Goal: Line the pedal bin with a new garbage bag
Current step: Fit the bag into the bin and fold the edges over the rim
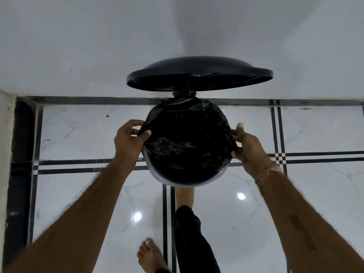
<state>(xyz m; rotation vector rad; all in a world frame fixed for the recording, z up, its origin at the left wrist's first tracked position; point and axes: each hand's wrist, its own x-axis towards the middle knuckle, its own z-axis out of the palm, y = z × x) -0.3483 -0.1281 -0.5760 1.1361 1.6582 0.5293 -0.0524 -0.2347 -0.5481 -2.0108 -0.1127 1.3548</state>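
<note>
The bin (pixel 177 179) stands open on a glossy white floor (pixel 295 194) by the wall (pixel 78 46).
The left hand (pixel 131 138) pinches the bag (pixel 187 131) edge; the right hand (pixel 249 148) grasps it too.

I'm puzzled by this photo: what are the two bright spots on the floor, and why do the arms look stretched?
Head view: the spots are light glare on the glossy white marble floor; the wide-angle lens stretches the forearms toward the corners; a soft shadow darkens the white wall above the round black bin lid.
</note>
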